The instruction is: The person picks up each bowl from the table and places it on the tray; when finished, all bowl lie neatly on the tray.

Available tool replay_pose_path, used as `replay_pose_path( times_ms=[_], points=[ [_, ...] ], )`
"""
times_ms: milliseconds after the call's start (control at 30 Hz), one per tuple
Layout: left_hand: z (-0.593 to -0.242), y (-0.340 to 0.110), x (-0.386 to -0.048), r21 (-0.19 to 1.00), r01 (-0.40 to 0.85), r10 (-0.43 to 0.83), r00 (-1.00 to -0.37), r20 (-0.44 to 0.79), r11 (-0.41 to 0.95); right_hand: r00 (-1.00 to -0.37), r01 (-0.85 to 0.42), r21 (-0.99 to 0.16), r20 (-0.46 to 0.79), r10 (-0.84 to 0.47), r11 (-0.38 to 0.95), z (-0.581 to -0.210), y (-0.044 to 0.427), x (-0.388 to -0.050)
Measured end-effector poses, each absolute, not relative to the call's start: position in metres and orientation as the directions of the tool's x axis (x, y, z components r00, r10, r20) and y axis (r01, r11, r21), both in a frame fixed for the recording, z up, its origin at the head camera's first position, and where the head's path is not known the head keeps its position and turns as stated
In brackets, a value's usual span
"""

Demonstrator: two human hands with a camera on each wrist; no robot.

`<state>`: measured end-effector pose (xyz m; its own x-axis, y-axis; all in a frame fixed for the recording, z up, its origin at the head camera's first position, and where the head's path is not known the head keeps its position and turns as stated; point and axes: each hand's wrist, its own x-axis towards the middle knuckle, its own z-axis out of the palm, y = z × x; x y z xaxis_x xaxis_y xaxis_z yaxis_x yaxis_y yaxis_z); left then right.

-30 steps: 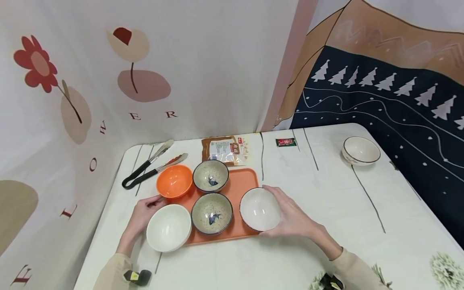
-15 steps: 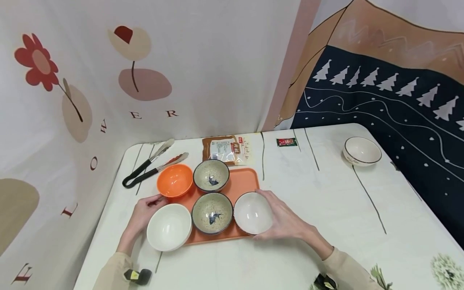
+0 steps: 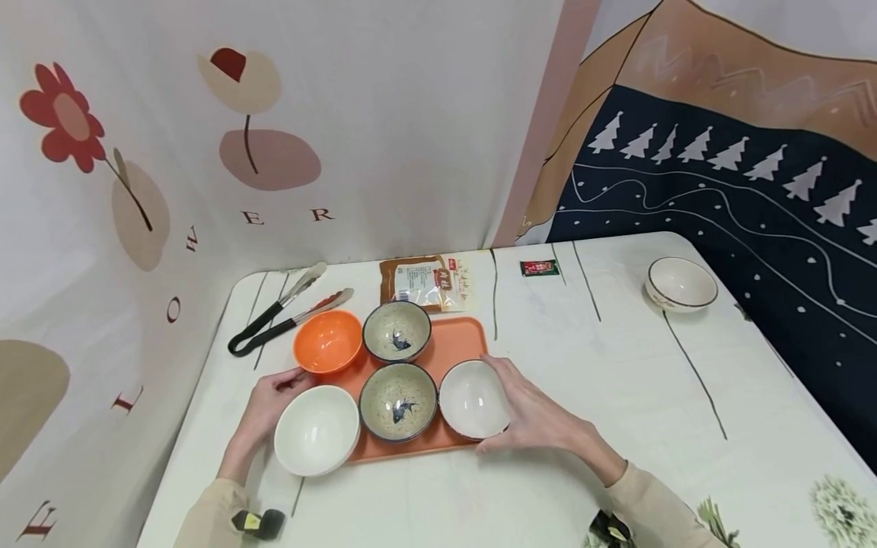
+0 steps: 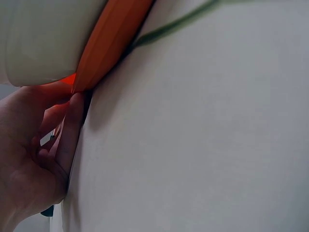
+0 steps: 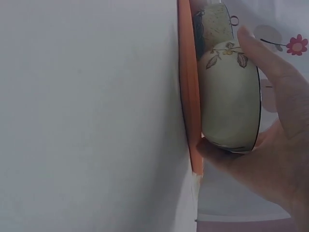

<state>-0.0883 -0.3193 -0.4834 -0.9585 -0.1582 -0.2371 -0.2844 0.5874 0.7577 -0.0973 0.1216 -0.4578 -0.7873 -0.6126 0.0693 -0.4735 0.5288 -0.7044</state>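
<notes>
An orange tray (image 3: 452,342) bears several bowls. My left hand (image 3: 275,396) pinches the tray's left edge between an orange bowl (image 3: 329,342) and a plain white bowl (image 3: 317,431); the left wrist view shows its fingertips at the tray rim (image 4: 104,48). My right hand (image 3: 534,407) grips a white bowl with a dark rim (image 3: 474,399), thumb and fingers spread around its side. That bowl stands on the tray's right end, and the right wrist view shows leaf patterns on its outside (image 5: 229,101). Two speckled bowls with blue fish, a rear one (image 3: 397,332) and a front one (image 3: 398,403), fill the middle.
Black-handled tongs (image 3: 274,323) lie behind the tray on the left. A brown and clear food packet (image 3: 428,284) lies behind the bowls, with a small green and red sachet (image 3: 539,268) to its right. Another white bowl (image 3: 681,285) stands at the far right table edge.
My right hand has moved the dark-rimmed white bowl slightly left, up beside the front fish bowl, then stayed there. My left hand keeps its place at the tray edge.
</notes>
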Motion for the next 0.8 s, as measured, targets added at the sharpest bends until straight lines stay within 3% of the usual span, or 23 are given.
replay_pose_path(
  times_ms=[533, 800],
  points=[
    [-0.4828, -0.3190, -0.0879, 0.757, -0.292, -0.169, -0.956, -0.238, 0.584, -0.721, -0.540, -0.673, 0.058, -0.691, 0.506, -0.4549, 0.1239, -0.0951],
    [-0.4836, -0.3192, -0.0882, 0.757, -0.292, -0.168, -0.956, -0.239, 0.584, -0.721, -0.519, -0.702, 0.054, -0.691, 0.488, -0.4530, 0.1259, -0.0934]
  ],
)
